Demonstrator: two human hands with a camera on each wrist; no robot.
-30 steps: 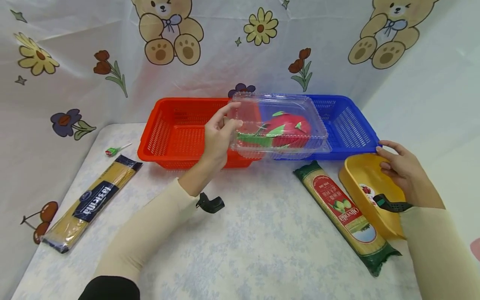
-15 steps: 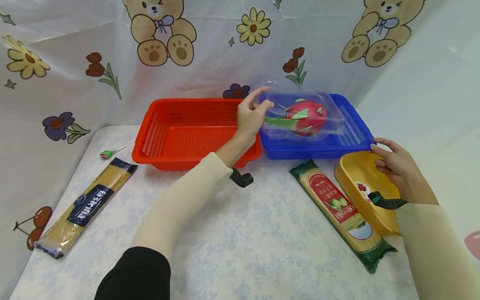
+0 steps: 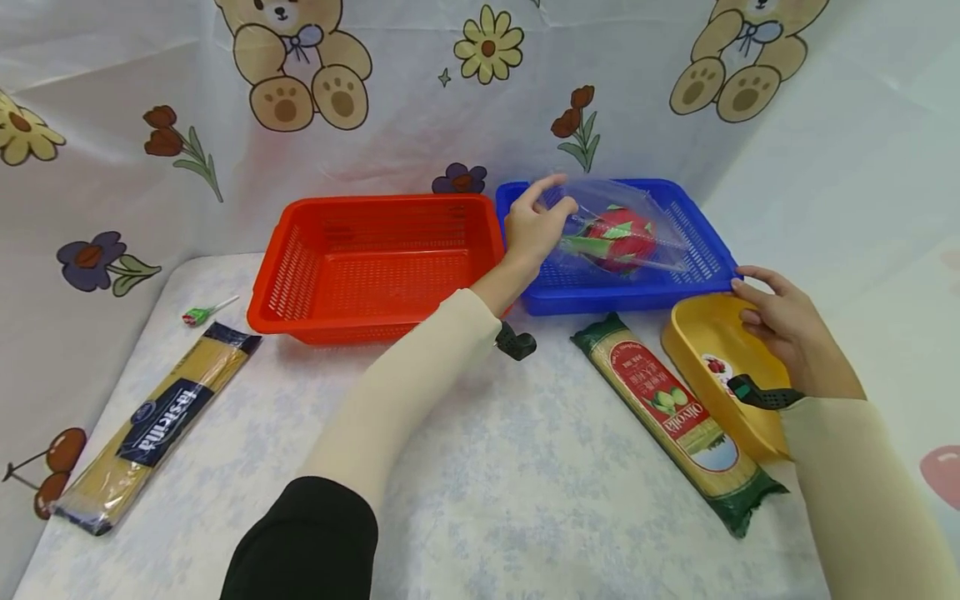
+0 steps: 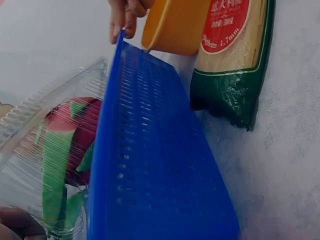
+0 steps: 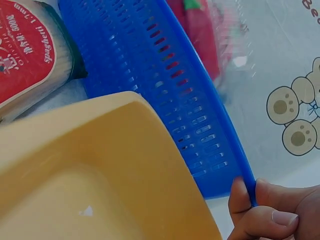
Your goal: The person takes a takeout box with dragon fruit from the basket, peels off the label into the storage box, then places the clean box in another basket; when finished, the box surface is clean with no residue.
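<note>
My left hand [image 3: 536, 229] grips the left end of a clear plastic clamshell box [image 3: 663, 246] between thumb and fingers. Inside it lies a red dragon fruit [image 3: 628, 240] with green leaves. The box is tilted and overlaps the inside of the blue basket [image 3: 630, 298]; in the left wrist view the fruit [image 4: 75, 135] shows beyond the basket's near wall [image 4: 160, 150]. My right hand [image 3: 787, 333] pinches the basket's front right corner, thumb and fingers on either side of the rim, as the right wrist view shows. A yellow tray [image 3: 738, 325] sits right below that hand.
A red basket [image 3: 382, 329] stands left of the blue one. In front lies a green-ended spaghetti pack [image 3: 675, 417] against the yellow tray. At the left are another spaghetti pack [image 3: 161, 425] and a lollipop [image 3: 198, 316]. A printed cloth [image 3: 420, 100] hangs behind.
My left hand has carried the clear box rightward from across both baskets to over the blue basket, and lowered it. The right hand keeps its hold on the corner. The head view has shifted slightly.
</note>
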